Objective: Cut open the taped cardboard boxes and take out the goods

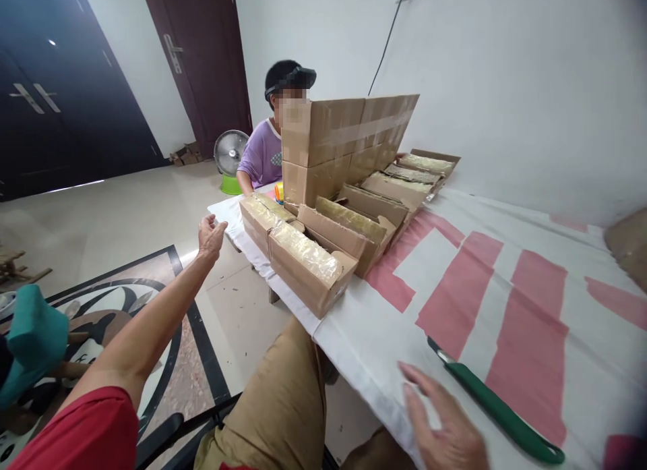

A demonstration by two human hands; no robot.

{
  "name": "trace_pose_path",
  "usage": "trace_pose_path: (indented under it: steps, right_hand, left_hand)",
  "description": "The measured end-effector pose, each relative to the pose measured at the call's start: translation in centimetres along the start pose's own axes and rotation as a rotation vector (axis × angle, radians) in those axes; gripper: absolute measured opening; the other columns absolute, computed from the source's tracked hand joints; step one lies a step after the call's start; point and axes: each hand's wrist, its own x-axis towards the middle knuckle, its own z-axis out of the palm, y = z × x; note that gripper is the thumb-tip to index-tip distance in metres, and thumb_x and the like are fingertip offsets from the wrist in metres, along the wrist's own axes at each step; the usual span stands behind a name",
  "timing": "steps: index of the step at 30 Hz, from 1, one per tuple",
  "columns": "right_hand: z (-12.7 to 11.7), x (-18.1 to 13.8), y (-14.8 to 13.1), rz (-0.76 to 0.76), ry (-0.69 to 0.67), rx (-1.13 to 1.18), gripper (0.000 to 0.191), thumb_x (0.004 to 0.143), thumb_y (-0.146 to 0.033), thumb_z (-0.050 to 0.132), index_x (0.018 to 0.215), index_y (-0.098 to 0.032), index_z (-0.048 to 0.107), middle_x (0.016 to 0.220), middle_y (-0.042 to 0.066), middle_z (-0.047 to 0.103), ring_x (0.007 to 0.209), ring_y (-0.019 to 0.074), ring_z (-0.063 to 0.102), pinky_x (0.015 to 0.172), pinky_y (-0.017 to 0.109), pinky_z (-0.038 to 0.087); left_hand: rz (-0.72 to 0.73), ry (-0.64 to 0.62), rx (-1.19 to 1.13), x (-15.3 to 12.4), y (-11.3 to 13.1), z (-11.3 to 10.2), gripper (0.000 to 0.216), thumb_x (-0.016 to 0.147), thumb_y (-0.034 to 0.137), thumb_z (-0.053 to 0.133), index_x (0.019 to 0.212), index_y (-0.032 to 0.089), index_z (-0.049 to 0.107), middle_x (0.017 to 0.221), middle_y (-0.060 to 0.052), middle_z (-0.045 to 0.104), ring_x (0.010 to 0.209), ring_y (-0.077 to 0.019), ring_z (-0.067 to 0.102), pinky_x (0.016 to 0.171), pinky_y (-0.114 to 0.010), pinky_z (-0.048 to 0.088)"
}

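Note:
My left hand (209,235) is stretched out over the floor, fingers loosely apart and holding nothing, just left of the table corner and the nearest cardboard boxes (303,264). My right hand (445,423) lies open on the white and pink tablecloth (455,281) near the front edge, fingers spread. A knife with a green handle (498,409) lies just right of that hand, not touching it. The open boxes hold yellowish packed bundles under clear film.
A person in a purple shirt (263,153) sits at the far end behind taller stacked boxes (344,143). A small fan (230,153) stands on the floor. A teal cushioned seat (33,338) is at my left. Dark doors line the back wall.

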Motion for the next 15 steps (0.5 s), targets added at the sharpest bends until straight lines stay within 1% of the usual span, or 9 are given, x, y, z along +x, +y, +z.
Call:
trace_pose_path:
  steps: [1, 3, 5, 7, 9, 11, 13, 15]
  right_hand:
    - [1.4, 0.4, -2.4, 0.000, -0.090, 0.100, 0.025, 0.099, -0.029, 0.057, 0.118, -0.024, 0.073, 0.112, 0.007, 0.081, 0.097, 0.0232, 0.078, 0.088, 0.036, 0.064]
    - [4.7, 1.4, -7.2, -0.050, -0.239, 0.282, 0.036, 0.099, -0.025, 0.052, 0.131, -0.023, 0.070, 0.123, 0.009, 0.078, 0.110, 0.0244, 0.076, 0.090, 0.037, 0.066]
    - [8.4, 3.0, -11.1, -0.045, -0.393, 0.408, 0.054, 0.096, -0.020, 0.053, 0.149, -0.023, 0.058, 0.145, 0.011, 0.067, 0.131, 0.0266, 0.067, 0.099, 0.042, 0.064]
    - [12.0, 5.3, -13.9, -0.018, -0.504, 0.512, 0.069, 0.091, -0.018, 0.055, 0.160, -0.023, 0.045, 0.161, 0.012, 0.051, 0.147, 0.0284, 0.052, 0.109, 0.046, 0.059]
    - [15.4, 7.9, -15.5, 0.028, -0.558, 0.579, 0.076, 0.090, -0.018, 0.055, 0.164, -0.020, 0.037, 0.168, 0.014, 0.041, 0.154, 0.0295, 0.042, 0.116, 0.051, 0.053]
    - [18.5, 10.4, -16.2, 0.080, -0.575, 0.608, 0.079, 0.089, -0.018, 0.054, 0.165, -0.015, 0.033, 0.170, 0.018, 0.036, 0.157, 0.0304, 0.037, 0.120, 0.054, 0.047]
    - [20.9, 12.3, -16.4, 0.128, -0.565, 0.613, 0.081, 0.088, -0.019, 0.055, 0.165, -0.011, 0.031, 0.170, 0.020, 0.033, 0.157, 0.0316, 0.035, 0.123, 0.056, 0.043]
    - [22.7, 13.4, -16.3, 0.162, -0.528, 0.619, 0.083, 0.087, -0.020, 0.057, 0.165, -0.011, 0.030, 0.170, 0.021, 0.034, 0.157, 0.0323, 0.035, 0.124, 0.056, 0.041]
  left_hand:
    - [-0.020, -0.009, 0.000, 0.7, -0.5, 0.0, 0.047, 0.068, 0.029, 0.071, 0.111, 0.019, 0.057, 0.124, -0.012, 0.059, 0.128, -0.0307, 0.056, 0.117, -0.051, 0.042]
    - [-0.054, -0.044, -0.008, 2.0, -1.5, 0.8, 0.052, 0.070, 0.033, 0.074, 0.116, 0.018, 0.057, 0.130, -0.015, 0.059, 0.132, -0.0327, 0.054, 0.117, -0.051, 0.043]
    - [-0.077, -0.097, -0.021, 3.5, -2.2, 2.3, 0.059, 0.071, 0.036, 0.078, 0.123, 0.018, 0.057, 0.138, -0.017, 0.057, 0.140, -0.0339, 0.050, 0.118, -0.049, 0.042]
    - [-0.088, -0.156, -0.039, 5.1, -2.7, 4.1, 0.070, 0.070, 0.041, 0.083, 0.131, 0.019, 0.056, 0.146, -0.018, 0.055, 0.147, -0.0342, 0.044, 0.121, -0.046, 0.038]
    - [-0.101, -0.208, -0.061, 6.6, -3.1, 5.8, 0.081, 0.069, 0.046, 0.085, 0.137, 0.017, 0.053, 0.151, -0.021, 0.052, 0.151, -0.0347, 0.041, 0.122, -0.045, 0.036]
    - [-0.121, -0.254, -0.083, 8.0, -3.5, 7.3, 0.087, 0.067, 0.050, 0.087, 0.139, 0.014, 0.053, 0.150, -0.023, 0.053, 0.147, -0.0357, 0.046, 0.120, -0.046, 0.039]
    - [-0.144, -0.300, -0.101, 8.8, -4.0, 8.3, 0.083, 0.065, 0.054, 0.088, 0.131, 0.013, 0.058, 0.136, -0.022, 0.063, 0.134, -0.0358, 0.058, 0.112, -0.047, 0.045]
    - [-0.161, -0.341, -0.114, 9.1, -4.5, 9.1, 0.071, 0.063, 0.055, 0.087, 0.116, 0.013, 0.064, 0.113, -0.017, 0.072, 0.112, -0.0329, 0.068, 0.100, -0.046, 0.052]
